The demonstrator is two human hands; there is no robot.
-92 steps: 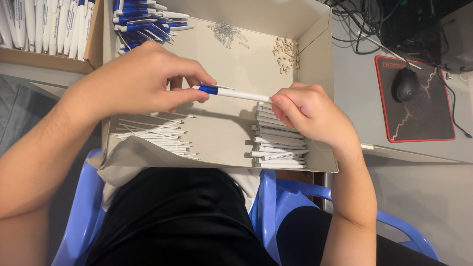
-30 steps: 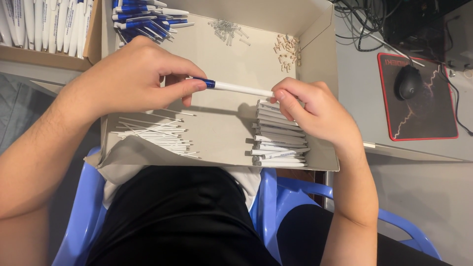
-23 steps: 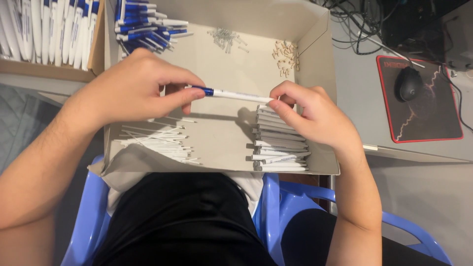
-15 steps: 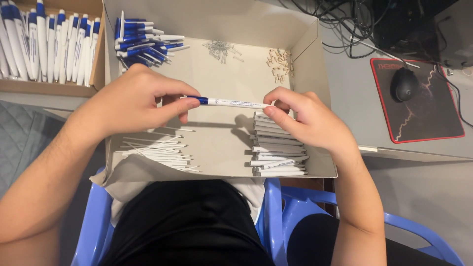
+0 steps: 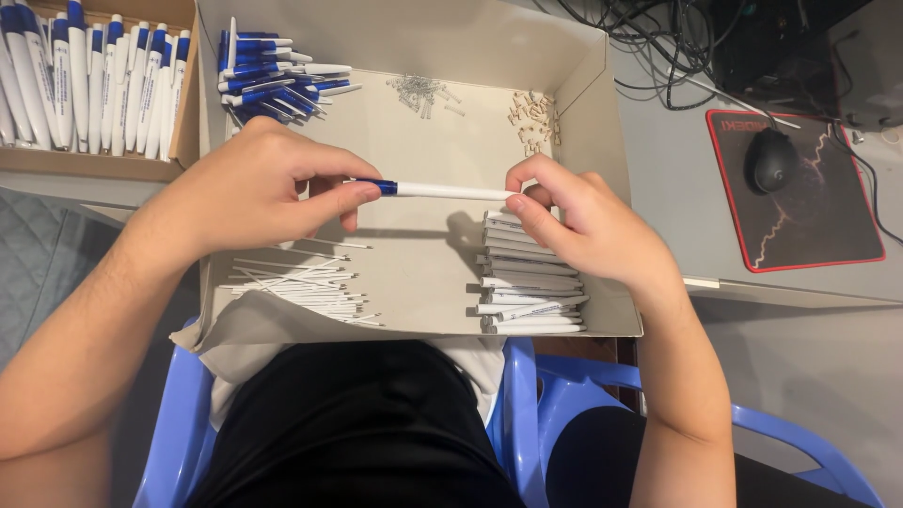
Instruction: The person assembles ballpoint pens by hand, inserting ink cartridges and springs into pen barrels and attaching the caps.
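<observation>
Pinching a pen [image 5: 437, 190] level between them, the left hand [image 5: 249, 188] grips its blue end with thumb and fingers while the right hand [image 5: 578, 221] nips the white tip, a two-ended hold that looks meant to keep the barrel steady above the middle of the box [image 5: 593, 113]. Refills [image 5: 301, 282] lie under the left hand, barrels [image 5: 527, 282] are stacked under the right, finished pens [image 5: 268, 80] sit in the far left corner, and springs [image 5: 423, 91] and small tan parts [image 5: 534, 118] lie along the far wall, so each sort is within reach. The box walls close in on both wrists, leaving free room mostly over the bare cardboard at the centre; a tray [image 5: 94, 165] of more pens stands just left, and a mouse [image 5: 771, 160] on its mat [image 5: 828, 235] lies well to the right.
</observation>
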